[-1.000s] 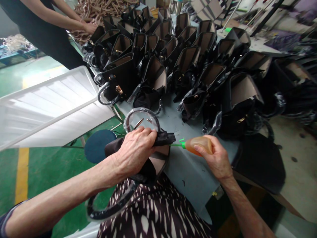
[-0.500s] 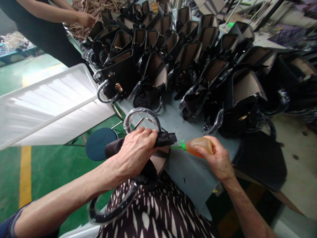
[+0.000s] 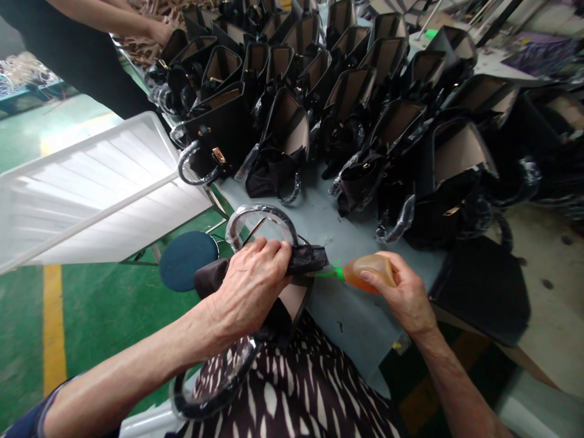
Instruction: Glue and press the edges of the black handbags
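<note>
Left hand point(image 3: 250, 286) fingers clench the limp black leather handbag point(image 3: 310, 258) by its rim; at three o'clock, right hand point(image 3: 404, 295) grasps a squashy amber plastic bottle point(image 3: 367, 271).

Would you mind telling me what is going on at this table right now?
The person grips a black bag at the table edge with the left hand. The right hand holds an orange squeeze bottle, its green nozzle pointed at the bag's edge beside the left fingers. Many more bags stand open in rows on the table. At the far corner a co-worker's hand is at a pile of tan straps.
</note>
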A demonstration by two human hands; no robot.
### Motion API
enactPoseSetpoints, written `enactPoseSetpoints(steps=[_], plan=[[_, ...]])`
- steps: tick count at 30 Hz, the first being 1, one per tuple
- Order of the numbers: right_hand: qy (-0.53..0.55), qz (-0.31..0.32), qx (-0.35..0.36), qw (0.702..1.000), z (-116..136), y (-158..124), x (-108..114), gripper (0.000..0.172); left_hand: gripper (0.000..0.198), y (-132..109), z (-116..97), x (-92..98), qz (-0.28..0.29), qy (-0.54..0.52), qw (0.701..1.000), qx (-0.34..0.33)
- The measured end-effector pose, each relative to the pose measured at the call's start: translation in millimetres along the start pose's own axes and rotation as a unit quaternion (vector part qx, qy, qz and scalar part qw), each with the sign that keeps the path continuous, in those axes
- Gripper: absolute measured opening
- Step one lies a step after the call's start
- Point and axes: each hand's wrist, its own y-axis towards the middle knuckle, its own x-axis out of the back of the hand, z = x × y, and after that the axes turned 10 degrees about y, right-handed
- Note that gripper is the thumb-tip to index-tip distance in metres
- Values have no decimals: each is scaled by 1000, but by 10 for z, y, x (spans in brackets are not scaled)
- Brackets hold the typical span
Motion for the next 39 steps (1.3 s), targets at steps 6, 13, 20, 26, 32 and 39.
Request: enactPoseSetpoints(steps=[6,13,20,26,32,39], plan=[[5,11,-14,1000,-18,-32,-5,41,27,-71,-31,-93,-26,1,1000,-2],[11,7,-18,1000,-16,-55,-15,40,26,-116,-48,-124,-31,3,1000,6],[14,18,-20,1000,-22,-59,0,40,28,-135,-76,-120,-30,-8,999,20],[79,27,-67,994,-15,-96,-19,36,32,-197,-82,-161,-47,-5,998,30],[134,39,-101,985,-82,-131,-49,36,30,-200,-101,-145,-37,-10,999,33],[121,40,-121,984,-66,-147,-21,38,32,-193,-103,-140,-36,-4,999,23]])
